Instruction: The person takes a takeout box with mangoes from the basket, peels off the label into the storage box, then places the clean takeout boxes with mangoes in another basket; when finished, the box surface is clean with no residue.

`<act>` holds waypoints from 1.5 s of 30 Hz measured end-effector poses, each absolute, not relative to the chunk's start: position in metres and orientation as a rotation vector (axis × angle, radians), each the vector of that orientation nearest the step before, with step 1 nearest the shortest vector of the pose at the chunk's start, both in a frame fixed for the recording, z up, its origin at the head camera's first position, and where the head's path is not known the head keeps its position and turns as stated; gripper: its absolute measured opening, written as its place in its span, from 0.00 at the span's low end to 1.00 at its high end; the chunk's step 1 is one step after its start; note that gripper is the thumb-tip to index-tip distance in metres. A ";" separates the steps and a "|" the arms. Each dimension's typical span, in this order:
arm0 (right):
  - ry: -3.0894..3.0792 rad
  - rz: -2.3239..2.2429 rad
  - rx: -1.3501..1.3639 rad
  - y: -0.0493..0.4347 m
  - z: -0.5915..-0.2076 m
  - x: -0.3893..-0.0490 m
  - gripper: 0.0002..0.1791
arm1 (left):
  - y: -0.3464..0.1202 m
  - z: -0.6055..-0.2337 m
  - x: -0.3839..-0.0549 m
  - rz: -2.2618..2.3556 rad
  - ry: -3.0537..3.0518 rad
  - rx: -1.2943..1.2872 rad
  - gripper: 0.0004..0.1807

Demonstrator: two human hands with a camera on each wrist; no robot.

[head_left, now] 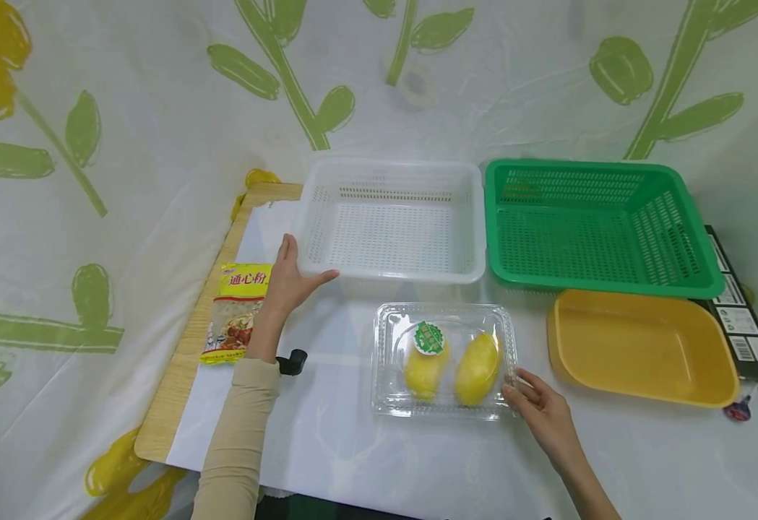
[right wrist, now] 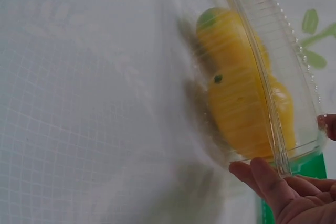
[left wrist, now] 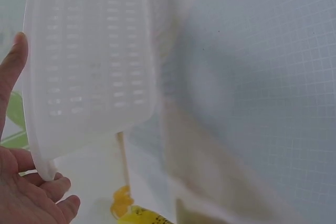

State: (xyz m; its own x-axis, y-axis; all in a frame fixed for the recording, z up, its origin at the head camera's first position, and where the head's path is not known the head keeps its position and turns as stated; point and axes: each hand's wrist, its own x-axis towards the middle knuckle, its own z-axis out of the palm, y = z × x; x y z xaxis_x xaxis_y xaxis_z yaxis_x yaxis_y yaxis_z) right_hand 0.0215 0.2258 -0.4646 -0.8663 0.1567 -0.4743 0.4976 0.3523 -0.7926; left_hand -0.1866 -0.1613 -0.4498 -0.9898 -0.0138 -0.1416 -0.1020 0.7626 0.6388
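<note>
2 bare hands show in my head feed, over a white-covered table [head_left: 333, 448]. The left hand [head_left: 290, 285] straddles the near left corner of a white, rectangular plastic basket [head_left: 411, 276] with slotted walls: its thumb stretches along the front and its fingers extend up the left side, spread rather than clenched (in my left wrist feed, some fingertips reach past the rim corner). The right hand [head_left: 548, 419] pinches the near right corner of a clear, rectangular plastic container [head_left: 379, 361] between thumb and fingers. That container sits in front of the white basket and holds 2 yellow, oblong fruits [head_left: 476, 372]; 1 round green-and-white sticker [head_left: 428, 338] covers part of the left fruit. I cannot tell whether the gripped corner is raised. Beside the left wrist, 1 yellow-and-red plastic packet [head_left: 232, 310] lies partly hidden. Just right of the white basket I see 1 green, rectangular plastic basket [head_left: 603, 285], and in front of it 1 yellow-orange, rounded plastic tub [head_left: 642, 347]. At the far right lies 1 black-and-white box [head_left: 746, 325].
</note>
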 end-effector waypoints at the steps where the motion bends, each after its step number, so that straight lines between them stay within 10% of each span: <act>1: 2.304 -1.521 0.582 0.226 -0.465 0.021 0.32 | -0.161 -0.450 -0.186 1.040 2.828 -0.092 0.68; 20: 2.392 -1.646 0.456 0.221 -0.470 0.018 0.37 | -0.135 -0.450 -0.128 1.077 2.897 -0.112 0.61; 45: 2.948 -1.440 0.046 0.183 -0.459 -0.030 0.38 | -0.071 -0.473 -0.047 1.031 2.617 0.494 0.66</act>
State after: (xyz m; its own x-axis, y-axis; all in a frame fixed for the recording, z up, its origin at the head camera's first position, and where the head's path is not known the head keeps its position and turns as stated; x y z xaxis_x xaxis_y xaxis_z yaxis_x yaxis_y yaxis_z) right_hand -0.0300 0.1833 -0.4587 -0.9899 0.0862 0.1127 -0.0359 0.6165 -0.7865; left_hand -0.0473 -0.0710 -0.4728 -0.9008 0.4123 -0.1363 0.2084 0.6858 0.6973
